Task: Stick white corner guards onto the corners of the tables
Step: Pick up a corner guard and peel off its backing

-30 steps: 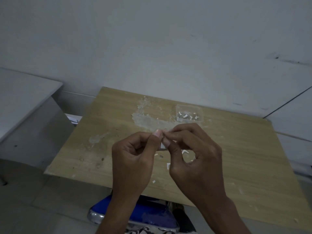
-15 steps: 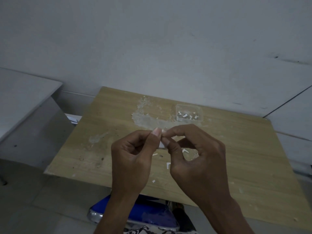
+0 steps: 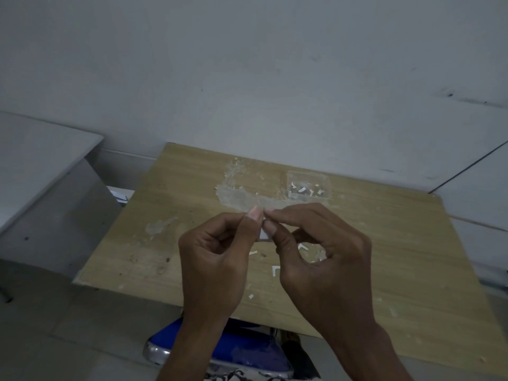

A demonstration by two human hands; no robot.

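The left hand (image 3: 217, 259) and right hand (image 3: 319, 259) meet fingertip to fingertip above the table (image 3: 398, 257), both pinching one small white corner guard (image 3: 264, 235), a thin flat piece showing between the two thumbs. The other fingers curl loosely. Below the hands, white L-shaped scraps (image 3: 275, 270) lie on the pale wood-grain top. At 12 o'clock from the hands spreads a rough grey patch of dried residue (image 3: 236, 195). At 1 o'clock sits a clear plastic box (image 3: 308, 185), shallow, round-cornered, holding more white pieces. The table's left edge is chipped and its far edge runs close to the plain wall. At 9 o'clock a grey cabinet (image 3: 49, 188) stands beside the table. At 6 o'clock, under the near edge, is a blue seat (image 3: 247, 347) with a metal rim.
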